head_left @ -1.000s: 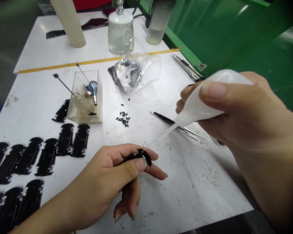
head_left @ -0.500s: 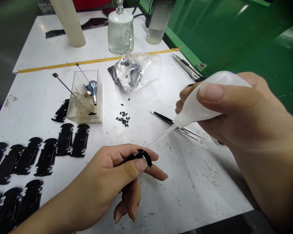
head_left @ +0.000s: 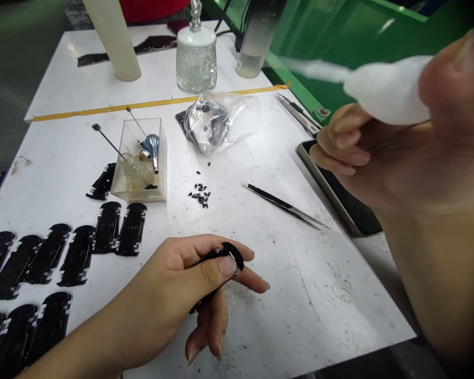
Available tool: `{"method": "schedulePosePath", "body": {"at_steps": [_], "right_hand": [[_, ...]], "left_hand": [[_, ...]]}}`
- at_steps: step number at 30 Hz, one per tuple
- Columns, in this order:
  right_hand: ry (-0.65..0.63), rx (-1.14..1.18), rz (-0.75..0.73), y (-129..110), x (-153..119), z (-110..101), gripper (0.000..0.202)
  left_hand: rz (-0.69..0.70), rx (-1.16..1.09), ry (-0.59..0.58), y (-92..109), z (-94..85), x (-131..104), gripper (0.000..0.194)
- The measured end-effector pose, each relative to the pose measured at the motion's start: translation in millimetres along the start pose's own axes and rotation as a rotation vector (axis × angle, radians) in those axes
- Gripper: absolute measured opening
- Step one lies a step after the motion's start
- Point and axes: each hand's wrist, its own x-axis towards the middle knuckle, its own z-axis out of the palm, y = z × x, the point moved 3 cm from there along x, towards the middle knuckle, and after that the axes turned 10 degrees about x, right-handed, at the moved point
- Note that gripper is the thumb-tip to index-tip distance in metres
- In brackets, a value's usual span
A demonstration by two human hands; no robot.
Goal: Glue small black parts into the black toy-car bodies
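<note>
Near the bottom centre, my left hand [head_left: 197,279] pinches a black plastic part [head_left: 234,255] between thumb and fingers, its curved end showing past the thumb. My right hand [head_left: 430,126] is raised at the upper right, closed round a white squeeze bottle [head_left: 389,89] whose thin nozzle points left and is blurred. Tweezers [head_left: 286,205] lie on the white table [head_left: 300,326] between the two hands. A small pile of black bits [head_left: 199,196] sits beyond my left hand. Rows of black car-shaped parts [head_left: 77,255] lie at the left.
A clear box [head_left: 161,179] holds a small glass bottle and tools. Behind are a plastic bag [head_left: 207,123], a lidded glass jar [head_left: 196,60] and two tall cups. A phone [head_left: 339,195] lies under my right hand, beside a green panel [head_left: 319,47].
My right hand has lifted the squeeze bottle up and right, away from the black part, and its nozzle has swung upward. The phone is now uncovered. My left hand has stayed nearly still.
</note>
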Motion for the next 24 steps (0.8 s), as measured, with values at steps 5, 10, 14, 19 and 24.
{"method": "schedulePosePath", "body": {"at_steps": [5,10,14,19,24], "right_hand": [[0.06,0.062,-0.105,0,-4,6,0.024],[0.009,0.06,-0.165,6,-11,12,0.016],[-0.007,-0.001,-0.127,10,-12,15,0.012],[-0.015,-0.159,-0.069,14,-9,7,0.017],[-0.082,-0.216,0.027,9,-16,-12,0.032]], "left_hand": [[0.002,-0.064,-0.046,0,-0.9,2,0.019],[0.002,-0.048,-0.054,0,-0.7,2,0.02],[0.009,-0.038,-0.037,1,0.1,2,0.019],[0.005,-0.04,-0.034,2,0.3,3,0.018],[0.053,-0.072,-0.018,2,-0.6,2,0.018]]}}
